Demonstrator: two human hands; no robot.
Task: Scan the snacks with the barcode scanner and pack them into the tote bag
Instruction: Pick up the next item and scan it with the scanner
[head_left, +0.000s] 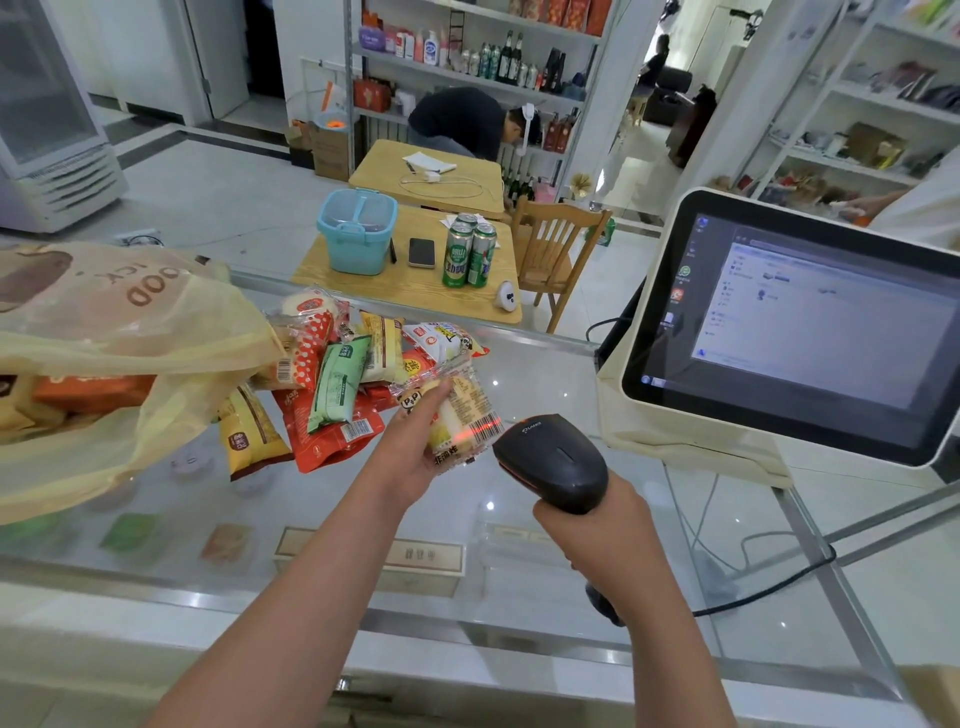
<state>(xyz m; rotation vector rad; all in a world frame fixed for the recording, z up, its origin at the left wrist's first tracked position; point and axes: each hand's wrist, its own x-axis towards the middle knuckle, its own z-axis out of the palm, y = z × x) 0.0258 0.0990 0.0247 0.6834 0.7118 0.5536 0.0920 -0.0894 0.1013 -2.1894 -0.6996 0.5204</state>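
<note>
My left hand (415, 441) grips a clear-wrapped pale snack packet (460, 410) above the glass counter, barcode side turned to the right. My right hand (597, 525) grips the handle of a black barcode scanner (556, 460), whose head points at the packet; a red scan line lies across the packet's barcode. A pile of several snack packets (337, 384) in red, green, yellow and white lies on the counter just left of the held packet. The yellowish tote bag (119, 332) lies on its side at the left, its mouth facing the pile, with packets inside.
A white touchscreen terminal (795, 322) stands on the counter at the right, with cables trailing beneath it. The glass counter (519, 545) shows goods beneath. Beyond it are wooden tables with cans, a phone and a blue bucket, a chair, shelves, and a person bent over.
</note>
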